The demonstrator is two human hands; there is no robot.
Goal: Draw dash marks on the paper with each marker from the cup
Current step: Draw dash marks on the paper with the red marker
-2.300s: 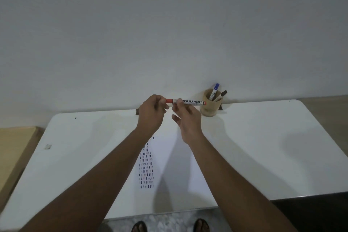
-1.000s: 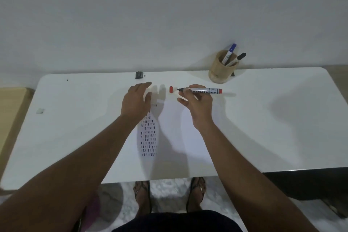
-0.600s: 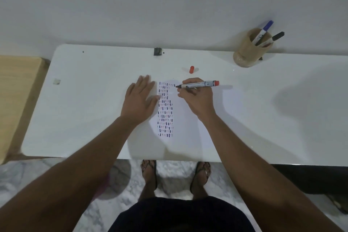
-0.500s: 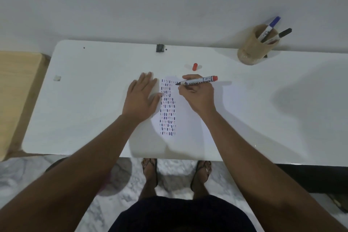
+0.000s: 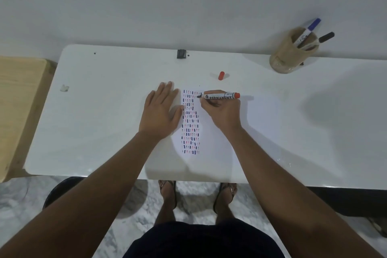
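So that the white sheet of paper [image 5: 217,132] stays put at frame centre, my left hand [image 5: 160,111] lies flat, fingers spread, while my right hand [image 5: 219,111] pinches the red-ended permanent marker [image 5: 218,96], tip beside the dashes; its red cap [image 5: 221,75] waits above.

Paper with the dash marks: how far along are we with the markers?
Done: the paper already carries rows of blue and reddish dashes. In hand: the right hand holds the uncapped red marker at the top row; its cap lies nearby, and the left hand pins the sheet. Left: two markers wait in the cup.
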